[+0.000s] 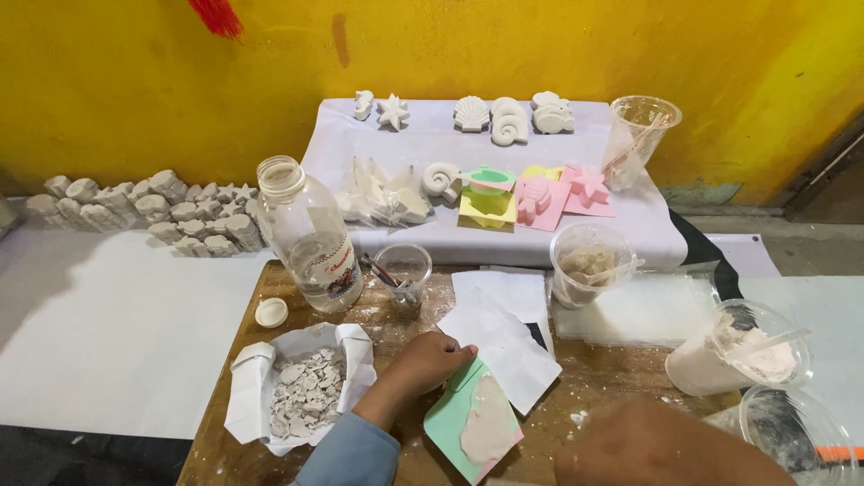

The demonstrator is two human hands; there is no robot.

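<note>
Paper (126, 342) in wide white sheets covers the floor beside the wall, likely to catch dust and drips, and a bank of finished grey-white plaster casts (148, 211) is stacked on it against the yellow wall (135, 81), out of the working area. A white cloth (432, 238) behind the desk (585, 387) carries more shell and star casts (504, 117) in a row at its far edge, with coloured silicone moulds (531, 198) nearer the person, within reach. The wooden desk is dusted with plaster. On it stand a clear plastic bottle (310, 238), uncapped, its white cap (271, 312) lying just beside it, and a small cup of tools (402, 274). A cup of mixed plaster (589, 264) sits at the desk's far edge; another cup (742, 351) lies tilted at the right. A folded paper tray (256, 382) at the left holds broken plaster shards (301, 391), kept together rather than scattered.

The green and pink mould (472, 423) lies flat near the desk's front edge, filled with wet plaster, half under a loose white paper sheet (504, 346). The left hand (432, 355) rests curled on the mould's upper corner, touching it and the paper's edge, apparently steadying it; whether the grip actually pinches anything I cannot tell. The right hand (666, 445) is a close blur at the bottom, its grip unreadable.
</note>
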